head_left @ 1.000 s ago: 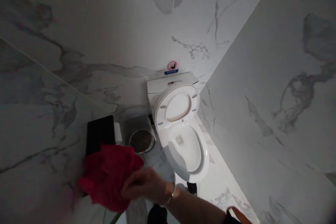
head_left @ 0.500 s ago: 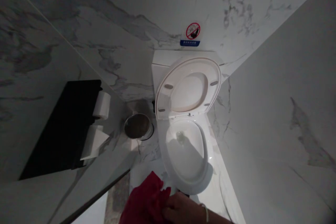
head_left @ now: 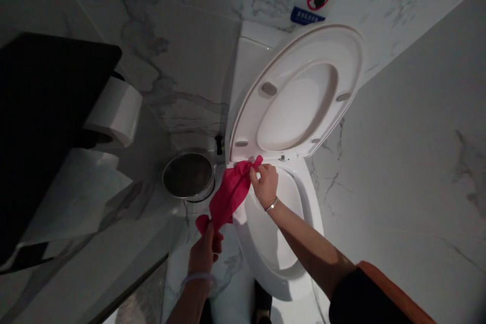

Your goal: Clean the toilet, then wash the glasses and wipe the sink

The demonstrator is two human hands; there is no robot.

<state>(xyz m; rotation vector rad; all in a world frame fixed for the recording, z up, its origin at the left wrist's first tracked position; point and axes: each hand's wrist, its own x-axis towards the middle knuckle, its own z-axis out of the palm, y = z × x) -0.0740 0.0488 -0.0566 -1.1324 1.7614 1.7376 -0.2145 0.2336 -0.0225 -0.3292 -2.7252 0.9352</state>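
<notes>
Head view: red cloth (head_left: pixel 229 193), stretched at the left edge of the toilet (head_left: pixel 279 283) near the seat hinge (head_left: pixel 282 158), contact unclear; left hand (head_left: pixel 205 249) pinches its lower end; right hand (head_left: pixel 266 185) pinches its upper end; risk: a loosened right grip could drop cloth into the bowl (head_left: pixel 268 243).

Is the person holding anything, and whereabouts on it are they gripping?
Yes, a pinkish-red cloth, held between both hands: the left hand grips its lower end, and the right hand pinches it near its upper end.
</notes>
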